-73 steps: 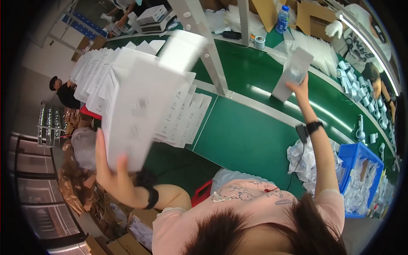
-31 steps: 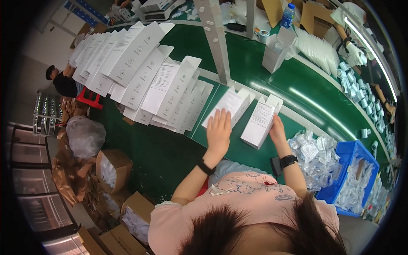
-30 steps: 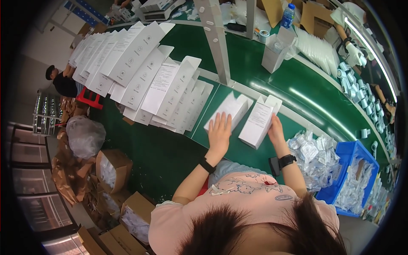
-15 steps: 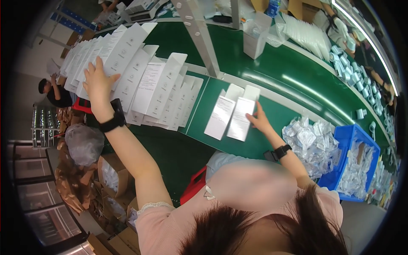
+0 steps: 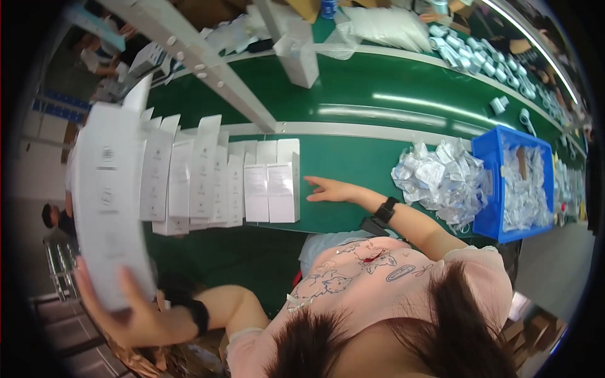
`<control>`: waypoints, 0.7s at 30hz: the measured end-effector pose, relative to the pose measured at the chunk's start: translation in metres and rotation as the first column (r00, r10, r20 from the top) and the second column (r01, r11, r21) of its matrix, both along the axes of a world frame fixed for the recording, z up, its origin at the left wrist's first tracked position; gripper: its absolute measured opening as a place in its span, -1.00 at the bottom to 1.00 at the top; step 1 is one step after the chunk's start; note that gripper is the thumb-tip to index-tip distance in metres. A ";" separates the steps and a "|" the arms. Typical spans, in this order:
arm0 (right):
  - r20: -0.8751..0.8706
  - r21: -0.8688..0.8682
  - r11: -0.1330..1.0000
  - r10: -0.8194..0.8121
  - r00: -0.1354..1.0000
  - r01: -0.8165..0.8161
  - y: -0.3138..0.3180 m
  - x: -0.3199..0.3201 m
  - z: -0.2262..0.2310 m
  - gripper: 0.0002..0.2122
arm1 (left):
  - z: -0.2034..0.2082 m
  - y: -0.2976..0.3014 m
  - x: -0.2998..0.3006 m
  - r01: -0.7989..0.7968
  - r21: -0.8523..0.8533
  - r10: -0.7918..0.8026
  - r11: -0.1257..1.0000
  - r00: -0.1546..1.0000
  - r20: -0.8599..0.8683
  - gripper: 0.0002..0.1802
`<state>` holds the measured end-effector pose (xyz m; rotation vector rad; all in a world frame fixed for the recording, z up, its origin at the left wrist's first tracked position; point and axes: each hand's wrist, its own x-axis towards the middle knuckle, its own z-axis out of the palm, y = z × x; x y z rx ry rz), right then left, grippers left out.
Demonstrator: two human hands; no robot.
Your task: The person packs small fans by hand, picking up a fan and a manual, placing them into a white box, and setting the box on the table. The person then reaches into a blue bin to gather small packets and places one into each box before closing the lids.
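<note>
My left hand [image 5: 142,318] is raised at the lower left, gripping a tall white carton [image 5: 112,189] by its lower end; fingers and thumb lie along its sides. A flap stands up at the carton's top. Right of it, a row of similar white cartons [image 5: 181,179] with raised flaps stands close together on the green table. At the row's right end are two cartons with printed faces [image 5: 280,194], side by side. Just right of these, my right hand [image 5: 329,189] is stretched out over the table, fingers extended, holding nothing.
Clear plastic packets [image 5: 441,179] are heaped to the right, beside a blue bin [image 5: 482,211] with more packets. A metal post [image 5: 208,66] slants across the upper left. Beyond the ledge, a green belt [image 5: 353,82] carries a white container [image 5: 297,60] and pale blue-white parts [image 5: 479,60].
My left hand has taken hold of a carton and brought it closer, low at the left. The two cartons on the right now adjoin the row, and my right hand is off them.
</note>
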<state>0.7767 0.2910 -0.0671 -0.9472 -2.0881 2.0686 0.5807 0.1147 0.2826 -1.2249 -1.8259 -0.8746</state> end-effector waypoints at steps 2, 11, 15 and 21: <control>-0.167 -0.222 0.967 0.088 0.982 -0.125 0.007 0.024 0.028 -0.31 | -0.016 0.004 0.005 0.375 -0.086 -0.384 0.923 0.912 -0.145 -0.49; -0.603 -0.756 0.648 -0.631 0.487 -0.096 0.000 0.094 0.082 -0.35 | -0.203 0.098 0.117 0.733 -0.232 -0.714 0.640 0.679 0.174 -0.56; -0.426 -0.828 0.509 -0.843 0.328 0.233 -0.005 0.096 0.052 -0.33 | -0.248 0.095 0.141 0.776 -0.263 -0.752 0.573 0.625 0.207 -0.59; -0.313 -0.614 0.480 -0.877 0.365 0.626 0.002 0.095 0.011 -0.37 | -0.281 0.105 0.117 0.896 -0.187 -0.709 0.403 0.435 0.555 -0.64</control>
